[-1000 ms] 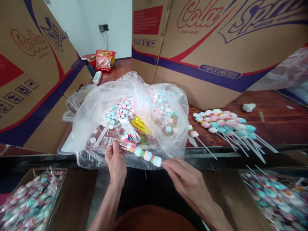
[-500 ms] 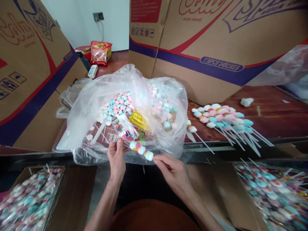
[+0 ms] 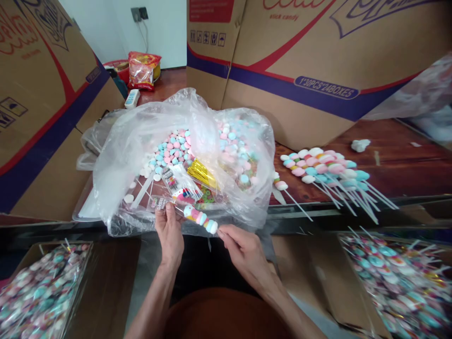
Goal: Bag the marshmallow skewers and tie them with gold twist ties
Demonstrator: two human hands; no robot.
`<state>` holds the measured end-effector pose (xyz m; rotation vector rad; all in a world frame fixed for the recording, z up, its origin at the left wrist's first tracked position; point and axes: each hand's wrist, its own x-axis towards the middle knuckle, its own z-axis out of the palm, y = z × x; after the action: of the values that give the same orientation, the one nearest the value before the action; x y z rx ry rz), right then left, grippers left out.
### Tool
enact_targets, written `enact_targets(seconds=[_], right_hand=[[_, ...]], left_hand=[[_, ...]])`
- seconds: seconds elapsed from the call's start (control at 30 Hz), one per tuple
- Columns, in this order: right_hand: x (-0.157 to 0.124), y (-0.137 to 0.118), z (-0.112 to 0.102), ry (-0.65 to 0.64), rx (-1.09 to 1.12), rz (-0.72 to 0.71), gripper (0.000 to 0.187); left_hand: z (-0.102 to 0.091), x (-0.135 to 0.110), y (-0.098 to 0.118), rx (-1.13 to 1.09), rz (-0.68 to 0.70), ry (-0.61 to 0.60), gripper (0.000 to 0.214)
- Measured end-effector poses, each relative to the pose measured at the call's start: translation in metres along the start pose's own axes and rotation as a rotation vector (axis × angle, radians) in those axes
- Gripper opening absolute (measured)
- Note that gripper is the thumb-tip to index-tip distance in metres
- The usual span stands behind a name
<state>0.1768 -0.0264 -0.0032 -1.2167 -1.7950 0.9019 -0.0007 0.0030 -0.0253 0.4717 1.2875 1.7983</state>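
A marshmallow skewer (image 3: 200, 219) in white, blue, pink and yellow slants between my hands. My right hand (image 3: 243, 249) pinches it at its lower right end, where the stick is mostly covered by the fingers. My left hand (image 3: 170, 233) is closed on a clear plastic sleeve (image 3: 179, 204) with a printed end, which reaches to the skewer's upper end. How far the skewer sits inside the sleeve I cannot tell. Behind the hands lie a stack of printed sleeves (image 3: 178, 181), gold twist ties (image 3: 202, 173) and loose marshmallows (image 3: 173, 148) in a large plastic bag (image 3: 116, 141).
Finished skewers (image 3: 325, 165) lie piled on the table (image 3: 395, 141) at right, with a single skewer (image 3: 280, 185) nearer. Boxes of wrapped skewers stand low at left (image 3: 42, 287) and right (image 3: 402, 282). Large cartons (image 3: 282, 56) rise behind. A red snack bag (image 3: 143, 70) sits at the back.
The view has shifted slightly. My right hand and the skewer have moved a little to the left, closer to my left hand. Both hands keep their hold.
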Motion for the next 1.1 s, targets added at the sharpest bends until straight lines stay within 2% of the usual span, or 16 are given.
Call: enact_targets(seconds=[0.1, 0.27, 0.33, 0.43, 0.57, 0.7, 0.83, 0.9, 1.03, 1.1], right_hand=[[-0.002, -0.001, 0.003, 0.034, 0.004, 0.032, 0.025], [0.000, 0.005, 0.005, -0.109, 0.164, 0.288, 0.033], [0.001, 0.006, 0.006, -0.142, 0.214, 0.322, 0.034], [0.002, 0.005, 0.008, -0.125, 0.197, 0.268, 0.034], [0.001, 0.005, 0.013, 0.027, 0.054, 0.033, 0.024], [-0.004, 0.009, 0.020, 0.175, -0.179, -0.169, 0.021], [-0.008, 0.011, 0.025, 0.258, -0.424, -0.302, 0.022], [-0.009, 0.009, 0.026, 0.235, -0.358, -0.269, 0.023], [-0.008, 0.006, 0.024, 0.105, -0.046, -0.079, 0.023], [-0.006, 0.006, 0.024, 0.027, 0.033, 0.005, 0.026]], left_hand=[[0.000, 0.000, 0.000, -0.047, -0.011, 0.030, 0.035], [-0.003, 0.001, -0.002, -0.098, -0.047, 0.010, 0.035], [-0.003, 0.000, -0.003, -0.096, -0.031, 0.004, 0.034], [-0.002, -0.001, -0.002, -0.070, -0.027, -0.025, 0.030], [-0.001, -0.004, 0.003, -0.002, -0.040, -0.048, 0.030], [-0.001, -0.007, 0.005, 0.064, -0.061, -0.069, 0.035], [0.002, -0.010, 0.003, 0.005, -0.065, -0.038, 0.034], [0.004, -0.011, 0.003, -0.041, -0.064, -0.037, 0.033], [0.005, -0.013, 0.002, -0.064, -0.116, -0.113, 0.034], [0.005, -0.014, 0.002, -0.042, -0.133, -0.144, 0.034]])
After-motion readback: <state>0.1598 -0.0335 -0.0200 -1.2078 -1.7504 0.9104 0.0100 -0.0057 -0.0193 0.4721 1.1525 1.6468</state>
